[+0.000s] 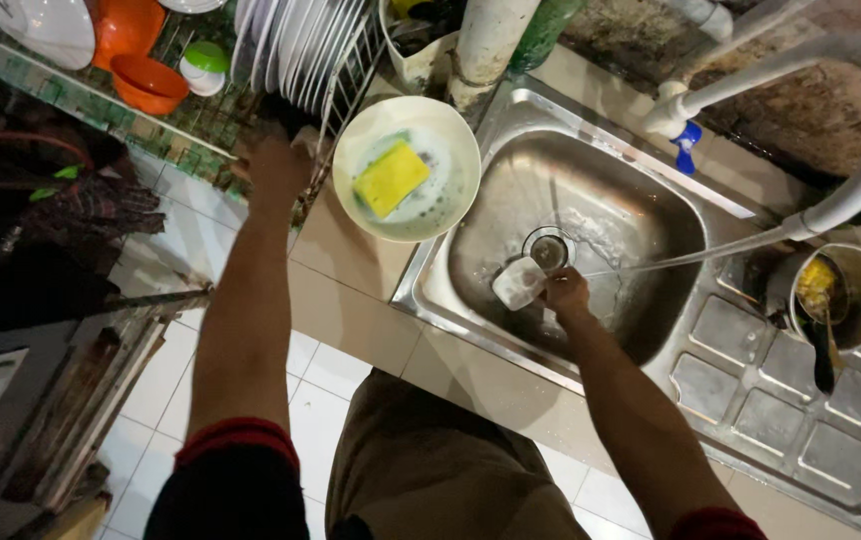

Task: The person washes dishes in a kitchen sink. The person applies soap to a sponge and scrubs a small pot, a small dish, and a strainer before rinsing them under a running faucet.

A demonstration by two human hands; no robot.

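Cup (519,282), clamped wet in your right hand (565,292) over the sink (591,160), could slip while your left hand (276,170), its fingers hidden, steadies on the dish rack (351,85).

Seen from above, the person at the sink wears a dark, nearly black top with short sleeves that end above the elbow. Each sleeve is finished with a red band at its hem: the one on the left arm shows as a full curved stripe, the one on the right arm only as a sliver at the bottom edge of the view. Below the sleeves both forearms are bare, with no watch, bracelet or glove on them. The left hand (276,168) and the right hand (565,293) carry no rings that can be made out. The lower body is covered in olive-brown trousers or shorts of plain cloth, slightly creased.
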